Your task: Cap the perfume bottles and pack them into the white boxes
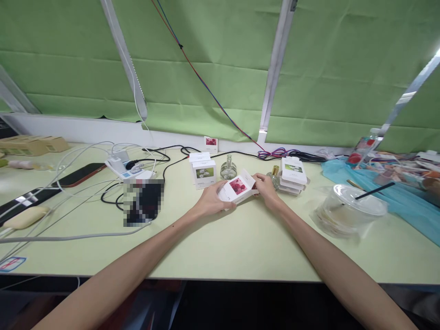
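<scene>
A small white carton [237,187] with a red flower picture lies tilted in my left hand [210,200], thumb along its near side and fingers behind. Its right end is open, with a flap standing up. At that end my right hand [264,189] has its fingers closed on the carton's edge; their tips are partly hidden. Just behind the carton stands a clear glass perfume bottle [228,168] without a cap. Beside my right hand is another glass bottle with a gold top [275,171]. White cartons with a white flower picture [205,173] stand left of the carton.
Stacked white cartons [293,170] lie to the right, near a lidded plastic cup with a black straw [350,206] and a blue plastic sheet [381,195]. Left are a power strip [129,172], tangled cables and a dark phone-like slab [79,175]. Green blinds hang behind.
</scene>
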`<action>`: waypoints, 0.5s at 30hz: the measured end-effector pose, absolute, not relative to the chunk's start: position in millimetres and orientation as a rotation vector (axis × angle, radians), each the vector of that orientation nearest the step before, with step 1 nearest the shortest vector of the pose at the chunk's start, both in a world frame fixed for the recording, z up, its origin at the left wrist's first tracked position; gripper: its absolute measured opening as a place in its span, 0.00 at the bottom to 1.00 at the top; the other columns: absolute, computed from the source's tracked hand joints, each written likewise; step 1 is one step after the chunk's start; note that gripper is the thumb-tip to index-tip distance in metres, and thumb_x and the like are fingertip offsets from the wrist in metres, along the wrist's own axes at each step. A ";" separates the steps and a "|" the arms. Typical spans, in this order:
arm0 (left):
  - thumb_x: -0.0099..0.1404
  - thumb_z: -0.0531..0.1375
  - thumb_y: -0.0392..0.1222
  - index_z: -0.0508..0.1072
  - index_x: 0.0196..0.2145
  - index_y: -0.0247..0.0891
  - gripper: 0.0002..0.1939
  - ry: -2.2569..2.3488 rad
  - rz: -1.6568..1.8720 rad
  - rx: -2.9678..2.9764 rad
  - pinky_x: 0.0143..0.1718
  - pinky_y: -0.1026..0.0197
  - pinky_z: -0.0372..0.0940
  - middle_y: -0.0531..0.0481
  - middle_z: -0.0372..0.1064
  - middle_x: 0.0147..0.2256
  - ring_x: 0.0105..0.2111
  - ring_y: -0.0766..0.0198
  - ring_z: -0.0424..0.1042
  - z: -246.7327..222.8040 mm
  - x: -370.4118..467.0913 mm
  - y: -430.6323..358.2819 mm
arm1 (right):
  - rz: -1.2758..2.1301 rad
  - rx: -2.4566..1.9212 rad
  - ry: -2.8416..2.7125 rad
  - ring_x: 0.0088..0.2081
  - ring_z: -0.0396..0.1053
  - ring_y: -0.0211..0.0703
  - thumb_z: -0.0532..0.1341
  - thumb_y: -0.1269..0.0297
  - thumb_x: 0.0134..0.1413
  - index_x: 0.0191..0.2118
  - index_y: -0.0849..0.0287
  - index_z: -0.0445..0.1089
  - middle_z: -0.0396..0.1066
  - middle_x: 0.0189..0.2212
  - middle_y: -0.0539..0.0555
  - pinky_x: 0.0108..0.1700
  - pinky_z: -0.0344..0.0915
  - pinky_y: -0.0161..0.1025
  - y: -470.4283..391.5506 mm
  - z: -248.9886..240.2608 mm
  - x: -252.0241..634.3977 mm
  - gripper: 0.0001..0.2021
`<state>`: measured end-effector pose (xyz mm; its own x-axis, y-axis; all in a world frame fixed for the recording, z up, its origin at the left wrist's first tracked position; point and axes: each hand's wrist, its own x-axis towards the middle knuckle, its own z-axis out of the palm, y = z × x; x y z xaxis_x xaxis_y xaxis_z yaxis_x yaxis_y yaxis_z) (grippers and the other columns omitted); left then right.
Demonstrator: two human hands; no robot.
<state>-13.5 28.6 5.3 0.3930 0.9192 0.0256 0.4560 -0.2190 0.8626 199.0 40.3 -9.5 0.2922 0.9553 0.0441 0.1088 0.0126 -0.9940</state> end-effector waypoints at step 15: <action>0.47 0.73 0.43 0.68 0.63 0.37 0.45 1.171 0.728 1.842 0.22 0.64 0.71 0.45 0.75 0.42 0.29 0.62 0.73 5.6 -13.1 28.2 | 0.974 -1.428 -1.122 0.21 0.61 0.37 0.58 0.63 0.37 0.31 0.60 0.76 0.68 0.19 0.49 0.19 0.51 0.32 41.3 -13.2 198.3 0.14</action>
